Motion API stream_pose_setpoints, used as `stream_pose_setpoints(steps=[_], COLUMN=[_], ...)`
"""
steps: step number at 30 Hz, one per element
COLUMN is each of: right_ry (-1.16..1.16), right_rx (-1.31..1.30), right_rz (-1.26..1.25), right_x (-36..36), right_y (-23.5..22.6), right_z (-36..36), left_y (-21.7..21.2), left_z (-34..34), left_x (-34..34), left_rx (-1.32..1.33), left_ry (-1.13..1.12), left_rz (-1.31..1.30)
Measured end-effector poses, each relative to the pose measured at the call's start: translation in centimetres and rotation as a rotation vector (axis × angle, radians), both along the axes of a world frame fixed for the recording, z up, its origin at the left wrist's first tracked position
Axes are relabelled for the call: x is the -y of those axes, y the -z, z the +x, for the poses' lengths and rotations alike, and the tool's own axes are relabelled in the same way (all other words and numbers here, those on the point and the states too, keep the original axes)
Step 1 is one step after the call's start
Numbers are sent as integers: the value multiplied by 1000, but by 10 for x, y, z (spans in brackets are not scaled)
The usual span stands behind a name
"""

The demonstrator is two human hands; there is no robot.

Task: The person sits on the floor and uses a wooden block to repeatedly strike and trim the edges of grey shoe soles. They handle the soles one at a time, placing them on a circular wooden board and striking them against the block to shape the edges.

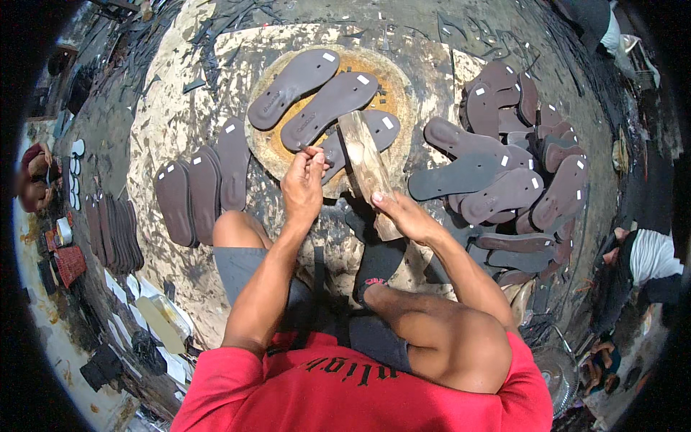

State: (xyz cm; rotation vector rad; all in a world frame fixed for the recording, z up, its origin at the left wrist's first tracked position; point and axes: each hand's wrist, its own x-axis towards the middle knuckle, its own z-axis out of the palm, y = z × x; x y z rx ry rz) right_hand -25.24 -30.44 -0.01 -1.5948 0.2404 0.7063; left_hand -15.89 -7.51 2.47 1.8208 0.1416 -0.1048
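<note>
My right hand (403,214) grips the lower end of a rough wooden slat (368,155), its thumb lying on top. The slat slants up and crosses over a brown sandal sole (384,129), hiding the sole's middle. My left hand (304,181) is closed in a pinch at the near left end of that sole; what its fingers hold, if anything, is too small to make out. Two more brown soles, a middle one (327,109) and a far one (295,88), lie beyond on a round yellowish board (405,86). Each sole has small holes and a white sticker.
Brown soles (204,183) lie in overlapping stacks to the left, with another row (115,232) farther out. A large loose heap of soles (504,173) spreads to the right, including a dark grey one (453,175). Dark offcuts (252,14) litter the far floor.
</note>
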Motion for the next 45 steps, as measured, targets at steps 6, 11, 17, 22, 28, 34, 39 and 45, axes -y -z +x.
stream_pose_setpoints(steps=[6,11,17,22,28,34,39,45], right_ry=[32,285,-388,-190,-86,220,586,832], right_rx=[-154,269,72,-133,-113,311,455,316], right_rz=[44,44,-508,-26,-150,-208,-76,53], right_x=[2,8,-6,25,4,-10,8,16], right_y=[-74,-208,-106,-22,-34,-18,-10,-5], right_z=[28,55,33,13,-1,2,1,-2], left_y=[5,10,36,13,-57,-44,-15,-31], left_z=[-2,-4,-10,0,10,-16,22,20], left_x=[0,-2,-9,-3,-8,9,-9,-18], left_rx=[137,327,511,536,149,273,575,-475], left_ry=[73,160,255,284,10,951,652,388], left_rz=[188,333,476,467,330,342,868,-850])
